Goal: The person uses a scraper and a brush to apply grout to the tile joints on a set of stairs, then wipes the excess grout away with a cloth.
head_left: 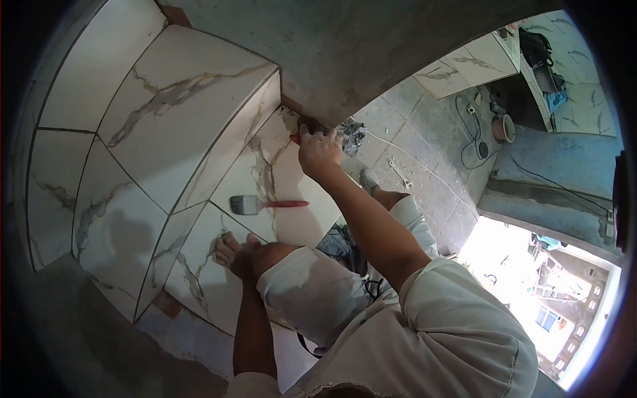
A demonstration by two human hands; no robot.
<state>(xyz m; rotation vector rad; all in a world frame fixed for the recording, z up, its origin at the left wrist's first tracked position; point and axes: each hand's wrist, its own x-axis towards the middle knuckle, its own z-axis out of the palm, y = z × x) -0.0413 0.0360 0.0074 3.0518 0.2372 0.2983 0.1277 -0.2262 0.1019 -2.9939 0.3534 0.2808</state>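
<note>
My right hand (320, 151) reaches to the inner corner where the marble-patterned tile meets the grey wall. Its fingers are closed around something mostly hidden; a small red part shows beside the thumb side. My left hand (233, 252) rests on the white tile (229, 285) beside my knee, fingers apart and holding nothing. Between the two hands a flat paint brush (265, 204) with a red handle and greyish bristles lies on the tile. A crumpled grey plastic bag (353, 136) sits just past my right hand.
A tiled step (179, 106) rises on the left. The grey wall (318, 53) overhangs the corner. On the grey floor (431, 139) lie a wrench-like metal tool (400, 174), a cable and a power tool (483, 150), with a bucket (504, 129) behind. A bright doorway opens lower right.
</note>
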